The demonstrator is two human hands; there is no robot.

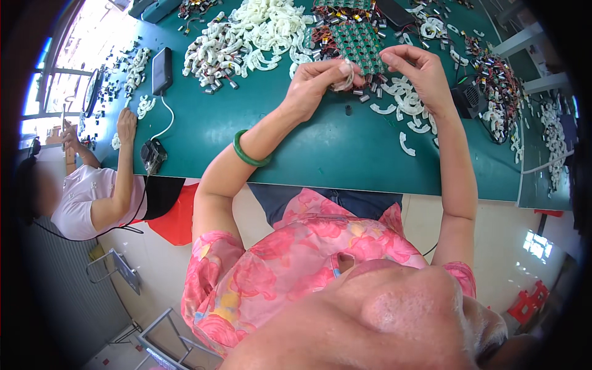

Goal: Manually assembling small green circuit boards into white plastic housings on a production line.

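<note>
Left grip [336, 73]: clamped on white curved piece [347, 75].
Right grip [394, 58]: fingertips pinched together; contents unclear.
Risk: piece may slip onto green circuit panel [357, 42] just beyond.

Free room: near worktop [320, 148] edge, bare green strip.
Blocked beyond: white curved parts heap [246, 37], green circuit board [357, 40], black box [162, 69] at left.

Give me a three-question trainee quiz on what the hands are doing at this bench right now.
1. True or false: the left hand pinches a small white curved piece.
2. What is on the left wrist? A) a watch B) a green bangle C) nothing
3. Which colour is the table?

Key:
1. True.
2. B.
3. Green; the right hand is raised above it, beside the green circuit board, its fingers pinched together.
</note>
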